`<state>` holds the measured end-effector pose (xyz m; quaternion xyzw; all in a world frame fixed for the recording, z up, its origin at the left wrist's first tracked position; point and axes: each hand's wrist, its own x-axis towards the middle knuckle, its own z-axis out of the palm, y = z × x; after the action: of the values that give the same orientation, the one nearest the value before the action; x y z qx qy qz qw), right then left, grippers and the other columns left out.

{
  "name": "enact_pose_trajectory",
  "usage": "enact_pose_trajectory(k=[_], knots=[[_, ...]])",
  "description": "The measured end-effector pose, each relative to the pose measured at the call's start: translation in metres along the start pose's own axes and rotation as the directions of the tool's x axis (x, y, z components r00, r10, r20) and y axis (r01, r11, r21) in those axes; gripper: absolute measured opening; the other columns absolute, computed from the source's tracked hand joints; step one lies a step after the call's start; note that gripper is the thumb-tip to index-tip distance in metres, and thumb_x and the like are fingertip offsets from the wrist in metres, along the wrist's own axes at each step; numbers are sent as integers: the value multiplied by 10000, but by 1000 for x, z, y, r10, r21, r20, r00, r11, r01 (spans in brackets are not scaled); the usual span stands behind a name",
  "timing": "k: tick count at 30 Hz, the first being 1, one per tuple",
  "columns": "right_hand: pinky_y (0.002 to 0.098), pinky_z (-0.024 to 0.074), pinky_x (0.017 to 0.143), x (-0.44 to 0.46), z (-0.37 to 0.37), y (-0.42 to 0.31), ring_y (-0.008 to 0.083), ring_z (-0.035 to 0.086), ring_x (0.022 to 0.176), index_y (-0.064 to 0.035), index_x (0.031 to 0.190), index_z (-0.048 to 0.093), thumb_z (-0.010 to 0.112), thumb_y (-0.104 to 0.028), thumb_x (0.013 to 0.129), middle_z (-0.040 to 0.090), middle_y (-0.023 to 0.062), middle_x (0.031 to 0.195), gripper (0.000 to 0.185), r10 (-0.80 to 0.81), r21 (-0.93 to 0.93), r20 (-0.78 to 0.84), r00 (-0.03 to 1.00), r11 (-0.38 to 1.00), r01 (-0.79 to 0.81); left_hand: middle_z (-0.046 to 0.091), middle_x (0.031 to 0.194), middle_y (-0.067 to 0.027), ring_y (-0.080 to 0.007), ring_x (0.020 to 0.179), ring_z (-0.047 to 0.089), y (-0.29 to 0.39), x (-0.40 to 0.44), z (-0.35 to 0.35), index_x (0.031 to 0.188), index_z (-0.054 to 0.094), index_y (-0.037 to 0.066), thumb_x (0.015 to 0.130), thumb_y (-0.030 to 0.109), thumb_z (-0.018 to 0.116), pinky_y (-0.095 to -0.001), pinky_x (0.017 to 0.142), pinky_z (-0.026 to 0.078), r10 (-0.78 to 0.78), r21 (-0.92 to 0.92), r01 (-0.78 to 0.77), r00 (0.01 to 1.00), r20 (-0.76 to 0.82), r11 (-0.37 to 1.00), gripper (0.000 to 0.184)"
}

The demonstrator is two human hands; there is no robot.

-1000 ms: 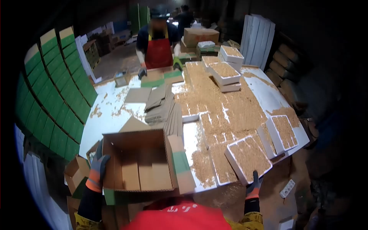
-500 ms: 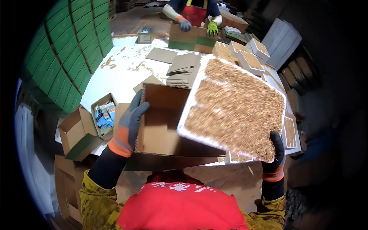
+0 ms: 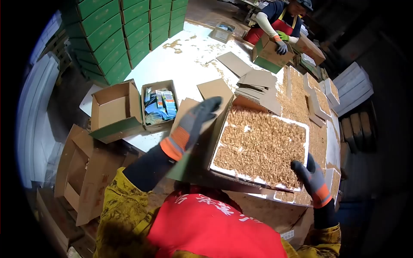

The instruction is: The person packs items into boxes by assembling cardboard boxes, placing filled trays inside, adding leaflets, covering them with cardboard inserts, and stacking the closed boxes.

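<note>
A white foam tray (image 3: 262, 148) filled with brown, husk-like bits sits in the mouth of a cardboard box (image 3: 241, 182) in front of me. My right hand (image 3: 313, 178), in a grey and orange glove, grips the tray's near right corner, with the thumb over its rim. My left hand (image 3: 193, 122), gloved alike, is raised beside the box's left wall, fingers stretched out and holding nothing. Beyond it lie a cardboard flap (image 3: 214, 89) and a small carton (image 3: 158, 124) of blue and white packets.
An open carton (image 3: 115, 107) stands at the left, before stacked green boxes (image 3: 107, 38). Flat cardboard pieces (image 3: 258, 88) lie beyond the tray, with more filled foam trays (image 3: 322, 103) at right. Across the white table (image 3: 189, 60), a co-worker (image 3: 275, 26) handles a box.
The tray has gone from tilted above the box to lying in its mouth. My left hand has let go of the box's wall. The view has turned left.
</note>
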<state>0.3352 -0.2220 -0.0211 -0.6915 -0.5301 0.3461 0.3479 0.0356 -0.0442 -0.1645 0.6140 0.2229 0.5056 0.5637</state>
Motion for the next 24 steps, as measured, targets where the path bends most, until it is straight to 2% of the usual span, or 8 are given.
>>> enact_pose_trajectory(k=[1, 5, 9, 11, 13, 14, 16, 24], knots=[[280, 484, 693, 2, -2, -4, 120, 591, 768, 24, 1139, 557, 660, -298, 878, 636, 41, 846, 428, 82, -137, 46, 996, 988, -75, 613, 1172, -98, -165, 1045, 593, -2, 0, -18, 1291, 525, 63, 969, 234, 479, -274, 750, 507, -296, 2, 305, 926, -233, 952, 367], [363, 493, 602, 12, -10, -1, 259, 625, 616, -4, 806, 620, 660, -419, 845, 627, 149, 654, 419, 153, -660, 53, 987, 747, -80, 678, 908, -140, -236, 841, 645, -116, 13, -132, 1018, 637, 8, 853, 166, 626, -332, 785, 492, 149, 478, 277, 720, -678, 833, 229], [417, 495, 615, 32, 20, 0, 347, 639, 675, -53, 750, 624, 639, -441, 831, 646, 174, 701, 397, 55, -958, 153, 987, 254, 135, 500, 1304, -210, -331, 1182, 499, -133, 24, -176, 1285, 473, 33, 822, 386, 629, -431, 957, 428, 12, 633, 770, 634, -773, 77, 603], [409, 499, 624, 39, 18, 9, 346, 637, 674, -48, 779, 640, 647, -449, 827, 652, 176, 723, 403, -155, -792, 223, 962, 547, 272, 521, 1300, -187, -327, 1173, 517, -181, 20, -203, 1277, 512, 77, 820, 456, 598, -422, 951, 435, 63, 690, 723, 691, -720, -48, 600], [300, 484, 563, 53, -5, 0, 153, 615, 596, -30, 974, 670, 639, -326, 880, 636, 102, 697, 312, -181, -293, 118, 976, 933, 208, 629, 1124, -185, -336, 1017, 608, -218, 14, -226, 1164, 600, 85, 812, 472, 596, -438, 879, 467, 146, 702, 711, 700, -699, -43, 523], [225, 447, 507, 55, -21, -19, 70, 571, 582, -34, 1004, 668, 598, -253, 913, 627, 44, 700, 247, 34, -42, -20, 999, 998, -35, 652, 1040, -175, -328, 955, 628, -214, 17, -222, 1070, 639, 84, 808, 440, 608, -434, 834, 479, 119, 647, 758, 638, -761, 79, 443], [199, 416, 451, 87, -58, 15, 73, 563, 548, -7, 1011, 656, 556, -230, 930, 626, 48, 702, 257, -41, 211, -248, 968, 973, 95, 679, 884, -151, -315, 836, 652, -212, 15, -227, 901, 686, 81, 801, 371, 631, -425, 747, 490, 143, 586, 784, 569, -810, 203, 312], [285, 457, 541, 296, -33, 319, 138, 567, 730, 37, 1140, 573, 763, -361, 763, 635, 95, 966, 579, 380, 370, -376, 845, 898, -239, 699, 866, -146, -219, 751, 631, -121, 14, -209, 892, 699, 14, 830, 225, 639, -344, 712, 472, 190, 601, 617, 601, -777, 507, 228]])
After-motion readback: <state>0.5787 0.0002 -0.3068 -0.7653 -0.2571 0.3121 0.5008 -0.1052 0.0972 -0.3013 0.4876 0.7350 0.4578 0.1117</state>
